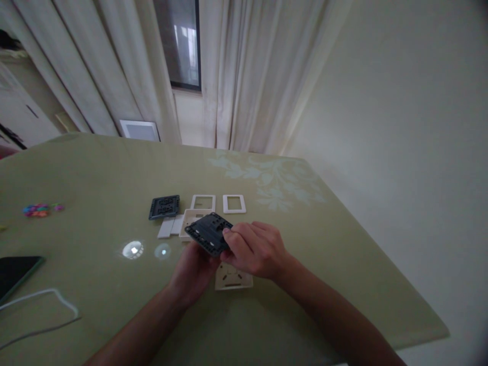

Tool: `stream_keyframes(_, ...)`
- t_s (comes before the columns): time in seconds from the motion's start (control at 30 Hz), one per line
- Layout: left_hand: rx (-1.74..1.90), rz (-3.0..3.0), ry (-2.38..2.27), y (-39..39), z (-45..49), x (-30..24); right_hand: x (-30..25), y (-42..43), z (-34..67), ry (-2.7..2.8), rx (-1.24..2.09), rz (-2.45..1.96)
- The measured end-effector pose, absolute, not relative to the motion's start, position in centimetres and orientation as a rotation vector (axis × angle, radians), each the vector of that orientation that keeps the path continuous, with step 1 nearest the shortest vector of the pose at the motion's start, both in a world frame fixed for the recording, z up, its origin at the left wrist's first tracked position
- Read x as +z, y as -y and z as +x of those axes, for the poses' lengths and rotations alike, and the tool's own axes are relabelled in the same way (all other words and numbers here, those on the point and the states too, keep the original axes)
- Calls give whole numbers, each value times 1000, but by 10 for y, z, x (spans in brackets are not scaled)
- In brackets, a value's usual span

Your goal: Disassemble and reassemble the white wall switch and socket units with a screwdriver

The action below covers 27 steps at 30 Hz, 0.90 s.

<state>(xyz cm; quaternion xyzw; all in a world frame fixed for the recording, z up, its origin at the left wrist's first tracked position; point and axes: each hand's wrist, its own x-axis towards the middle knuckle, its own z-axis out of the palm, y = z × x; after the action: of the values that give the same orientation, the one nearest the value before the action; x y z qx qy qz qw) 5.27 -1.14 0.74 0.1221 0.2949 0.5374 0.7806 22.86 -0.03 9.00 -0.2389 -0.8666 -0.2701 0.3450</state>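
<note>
A dark grey wall-switch plate [208, 233] is held tilted above the table between both hands. My left hand [194, 272] supports it from below, its fingers partly hidden behind the plate. My right hand [259, 249] grips the plate's right edge, with the thumb on its face. Below the hands lies a cream mounting box [234, 278], partly covered by my right hand. A second cream box [183, 231] sits just behind the held plate. Two white flat strips [165, 228] lie beside that box. Another dark switch plate [164, 207] rests on or against them.
Two white frames, a left one [203, 196] and a right one [234, 204], lie farther back. Small colourful pieces [38, 209], a dark tablet or phone [17, 272] and a white cable [57, 292] are at left. The table [114, 173] meets a wall and curtains.
</note>
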Motion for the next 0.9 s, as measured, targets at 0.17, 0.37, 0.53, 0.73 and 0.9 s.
stream_keyframes(0.17,1186,382,-710,17,56,27,108,-4,245,2176,-741,-721)
stream_keyframes(0.37,1140,1508,-1142,-4,55,51,135,-8,271,2058,-789,-887)
stream_keyframes(0.53,884,2094,-1210,-78,74,70,153,-8,291,1939,-832,-976)
stream_keyframes(0.73,542,2343,-1205,-164,106,43,167,2,308,1846,-787,-1007)
stream_keyframes(0.9,420,2439,-1144,-189,107,22,174,9,314,1812,-739,-1028)
